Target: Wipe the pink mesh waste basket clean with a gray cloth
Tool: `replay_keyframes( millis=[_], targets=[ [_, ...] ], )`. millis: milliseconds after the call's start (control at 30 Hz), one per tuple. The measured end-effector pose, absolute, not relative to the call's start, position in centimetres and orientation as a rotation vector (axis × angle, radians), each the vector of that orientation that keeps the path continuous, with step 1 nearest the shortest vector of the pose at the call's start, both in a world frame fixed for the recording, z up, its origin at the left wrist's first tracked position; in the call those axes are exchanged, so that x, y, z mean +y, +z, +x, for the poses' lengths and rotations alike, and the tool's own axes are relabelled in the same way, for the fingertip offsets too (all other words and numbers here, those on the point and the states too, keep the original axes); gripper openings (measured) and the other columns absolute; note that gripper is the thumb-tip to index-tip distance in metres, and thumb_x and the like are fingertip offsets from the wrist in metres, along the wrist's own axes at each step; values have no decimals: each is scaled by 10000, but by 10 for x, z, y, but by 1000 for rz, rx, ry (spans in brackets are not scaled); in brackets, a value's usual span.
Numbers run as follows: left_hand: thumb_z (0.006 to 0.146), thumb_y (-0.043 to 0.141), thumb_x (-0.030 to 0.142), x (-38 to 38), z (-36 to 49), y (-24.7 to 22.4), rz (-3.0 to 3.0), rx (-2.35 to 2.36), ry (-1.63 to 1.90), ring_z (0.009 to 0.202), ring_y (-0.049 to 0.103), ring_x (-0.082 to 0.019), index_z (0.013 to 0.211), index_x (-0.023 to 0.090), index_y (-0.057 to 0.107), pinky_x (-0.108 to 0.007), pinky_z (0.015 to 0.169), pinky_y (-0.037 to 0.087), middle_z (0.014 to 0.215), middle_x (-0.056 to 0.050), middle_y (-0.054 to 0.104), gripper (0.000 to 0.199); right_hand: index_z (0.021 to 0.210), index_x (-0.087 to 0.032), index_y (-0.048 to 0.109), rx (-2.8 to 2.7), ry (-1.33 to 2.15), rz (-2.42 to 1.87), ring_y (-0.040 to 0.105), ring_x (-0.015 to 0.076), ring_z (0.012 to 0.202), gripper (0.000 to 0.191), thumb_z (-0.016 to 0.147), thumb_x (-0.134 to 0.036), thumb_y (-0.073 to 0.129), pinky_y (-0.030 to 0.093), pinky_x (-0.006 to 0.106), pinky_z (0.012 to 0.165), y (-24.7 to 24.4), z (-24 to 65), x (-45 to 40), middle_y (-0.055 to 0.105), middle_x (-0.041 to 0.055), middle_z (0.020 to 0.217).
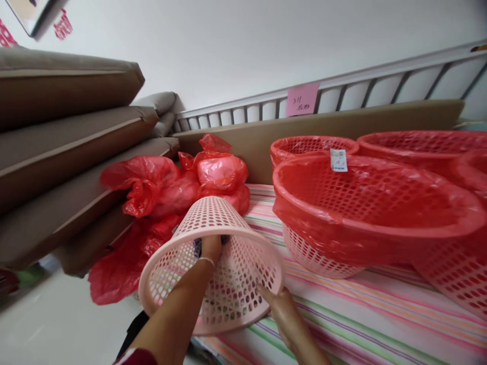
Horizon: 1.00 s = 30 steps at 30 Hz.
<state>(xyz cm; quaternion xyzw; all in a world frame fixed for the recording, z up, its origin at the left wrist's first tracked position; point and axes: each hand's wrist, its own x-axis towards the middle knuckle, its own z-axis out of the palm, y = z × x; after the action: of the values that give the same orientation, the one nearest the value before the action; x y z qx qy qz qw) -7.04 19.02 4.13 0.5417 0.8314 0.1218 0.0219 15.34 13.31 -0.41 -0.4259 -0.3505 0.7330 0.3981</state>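
Observation:
A pale pink plastic basket with a mesh of holes lies tipped on its side, its mouth facing me. My left hand reaches deep inside it, a light band around the wrist. Dark patterned cloth shows on both sides of this hand, bunched in its grasp; the fingertips are hidden. My right hand grips the lower right of the basket's rim, thumb on the inside and the other fingers out of sight beneath.
Baskets lined with red plastic bags stand at right, one with a white label. Tied red bags are heaped behind the tipped basket. Thick cushions are stacked at left. Striped cloth lies underneath; a pink note hangs on the rail.

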Motion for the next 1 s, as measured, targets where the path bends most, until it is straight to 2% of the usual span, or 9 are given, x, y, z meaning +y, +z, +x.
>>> replay_keyframes(
  millis=[100, 233, 333, 433, 533, 600, 767, 933, 1000],
  targets=[
    [902, 533, 337, 198, -74, 36, 1640, 2603, 360, 1138, 536, -243, 1171, 169, 564, -490, 977, 415, 1260, -92, 559, 318, 923, -142, 686, -862, 1898, -1038, 682, 271, 780, 443, 558, -374, 781, 534, 378, 719, 2, 154, 133, 735, 100, 836],
    [891, 553, 336, 192, -68, 35, 1612, 2558, 319, 1041, 587, -220, 1112, 154, 587, -455, 915, 460, 1145, -78, 614, 288, 974, -153, 679, -748, 1904, -1055, 679, 283, 841, 509, 535, -377, 808, 534, 388, 746, 8, 153, 131, 735, 104, 885],
    [884, 520, 209, 168, -48, 37, 1687, 2468, 328, 1013, 589, -218, 1045, 139, 608, -406, 900, 452, 1075, -86, 635, 196, 1033, -159, 664, -675, 1896, -1046, 677, 285, 876, 582, 508, -352, 827, 531, 381, 765, 8, 152, 130, 736, 95, 903],
    [774, 502, 70, 126, -17, 40, 1813, 2325, 350, 987, 583, -224, 966, 135, 631, -327, 881, 431, 1029, -115, 645, 241, 1077, -162, 643, -608, 1910, -1034, 676, 290, 886, 663, 470, -335, 847, 533, 375, 742, 8, 151, 128, 738, 90, 897],
    [666, 545, 62, 82, 9, 42, 1958, 2126, 355, 927, 585, -190, 909, 200, 641, -260, 836, 431, 982, -49, 656, 295, 1041, -153, 652, -571, 1924, -1013, 679, 296, 871, 648, 454, -335, 855, 536, 368, 714, 10, 152, 125, 740, 90, 869],
    [657, 527, 63, 63, 19, 42, 2058, 2036, 331, 900, 580, -185, 880, 212, 638, -254, 803, 435, 957, -39, 654, 291, 991, -143, 668, -589, 1919, -994, 682, 298, 856, 592, 466, -342, 851, 537, 362, 701, 12, 152, 123, 741, 93, 849],
    [676, 498, 60, 75, 15, 44, 2134, 2099, 220, 907, 578, -208, 859, 187, 637, -289, 800, 446, 959, -71, 651, 263, 981, -152, 664, -589, 1953, -926, 677, 291, 900, 555, 485, -316, 851, 538, 369, 745, 11, 154, 120, 742, 83, 872],
    [805, 475, 70, 139, -14, 49, 2026, 2340, 135, 961, 587, -224, 928, 128, 648, -345, 855, 458, 1023, -119, 647, 221, 1051, -167, 649, -565, 1964, -946, 668, 289, 948, 580, 514, -279, 837, 532, 393, 799, 12, 155, 121, 739, 89, 927],
    [872, 496, 142, 166, -28, 50, 1964, 2443, 96, 999, 586, -219, 984, 125, 635, -387, 883, 463, 1069, -106, 638, 179, 1063, -175, 644, -549, 1957, -948, 662, 284, 971, 595, 509, -268, 841, 527, 389, 821, 14, 155, 121, 734, 89, 966]
  ],
)
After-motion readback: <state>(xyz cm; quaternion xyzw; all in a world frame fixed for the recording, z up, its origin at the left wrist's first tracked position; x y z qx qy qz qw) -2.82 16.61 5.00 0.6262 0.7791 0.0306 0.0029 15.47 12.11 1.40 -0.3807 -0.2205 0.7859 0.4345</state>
